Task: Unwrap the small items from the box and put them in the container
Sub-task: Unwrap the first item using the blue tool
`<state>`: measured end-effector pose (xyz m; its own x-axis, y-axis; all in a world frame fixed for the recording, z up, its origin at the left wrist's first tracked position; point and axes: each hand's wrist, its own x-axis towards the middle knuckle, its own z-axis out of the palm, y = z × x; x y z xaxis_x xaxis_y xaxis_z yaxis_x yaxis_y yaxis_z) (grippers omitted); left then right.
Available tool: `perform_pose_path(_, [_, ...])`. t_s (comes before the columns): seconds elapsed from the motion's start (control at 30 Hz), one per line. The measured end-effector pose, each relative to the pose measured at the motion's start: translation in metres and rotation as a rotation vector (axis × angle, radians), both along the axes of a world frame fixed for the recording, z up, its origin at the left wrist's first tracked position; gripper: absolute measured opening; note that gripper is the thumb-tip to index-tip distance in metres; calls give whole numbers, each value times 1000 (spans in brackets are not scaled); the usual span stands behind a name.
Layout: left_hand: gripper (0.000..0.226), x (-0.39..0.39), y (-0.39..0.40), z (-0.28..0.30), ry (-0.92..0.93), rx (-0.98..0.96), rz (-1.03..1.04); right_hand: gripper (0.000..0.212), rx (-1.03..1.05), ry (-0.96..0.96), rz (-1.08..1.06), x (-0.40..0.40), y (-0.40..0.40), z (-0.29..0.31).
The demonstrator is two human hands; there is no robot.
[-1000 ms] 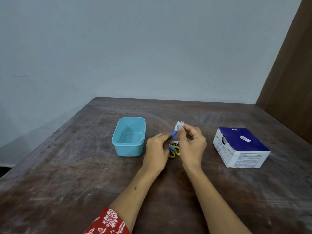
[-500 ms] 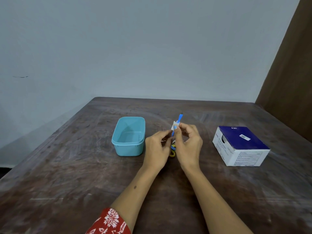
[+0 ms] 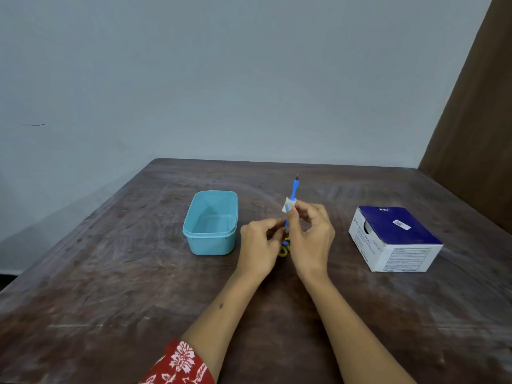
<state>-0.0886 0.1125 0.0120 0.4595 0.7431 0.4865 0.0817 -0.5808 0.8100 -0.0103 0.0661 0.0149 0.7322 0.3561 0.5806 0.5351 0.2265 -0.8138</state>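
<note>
A light-blue plastic container [image 3: 211, 222] sits open and empty on a scuffed dark wooden desk [image 3: 110, 286], left of both hands. The right hand [image 3: 311, 239] pinches a white wrapper [image 3: 288, 204] around a slim blue item [image 3: 293, 194] that stands upright; the left hand [image 3: 259, 246] grips its lower end. Yellow pieces [image 3: 284, 249] lie partly hidden beneath. A blue-and-white cardboard box [image 3: 394, 238] stands well apart, right.

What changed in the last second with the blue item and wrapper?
The blue item has slid up out of the white wrapper: earlier only wrapper showed at the fingertips, now the blue shaft stands well above it. The right hand still pinches the wrapper; the left hand stays at the lower end. Container, box and yellow pieces unmoved.
</note>
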Motion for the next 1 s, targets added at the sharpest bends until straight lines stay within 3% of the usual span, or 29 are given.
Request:
perform_pose_path(0.1, [35, -1, 1, 1, -10, 73, 87, 7, -48, -21, -30, 3, 0, -3])
perform_pose_path(0.23, [31, -4, -2, 11, -164, 181, 169, 15, -103, -200, -31, 6, 1, -10])
perform_pose_path(0.4, [17, -5, 3, 18, -299, -54, 122, 29, -132, -420, -4, -4, 1, -10])
perform_pose_path(0.6, [27, -4, 9, 12, -398, -112, 101, 5, -296, -450, -70, 3, 1, -20])
perform_pose_path(0.73, [32, -2, 8, 11, -392, -106, 86, 11, -248, -465, -121, 0, -1, -17])
perform_pose_path(0.9, [28, -2, 9, 9, -399, -102, 97, 7, -401, -440, -139, 3, -1, -18])
perform_pose_path(1.0, [23, -2, 8, 8, -384, -105, 98, 9, -366, -433, -120, 2, -1, -17])
